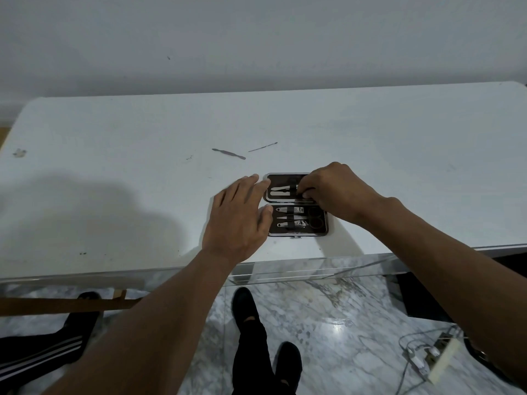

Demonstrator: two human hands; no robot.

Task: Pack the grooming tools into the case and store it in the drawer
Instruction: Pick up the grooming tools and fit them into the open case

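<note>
We see the case [288, 178] lying open on the white bench [399, 155], near its front edge. Our left grip [236, 218] is released, fingers straight, resting against the case's left edge. Our right grip [333, 192] curls over the far half, pinching a slim tool [307, 197] there. Clippers [289, 216] sit strapped in the near half. Two loose tools, a flat pusher [229, 153] and a thin pick [262, 147], lie beyond the case.

Shiny metal tools [288, 216], matt table [399, 155]
</note>
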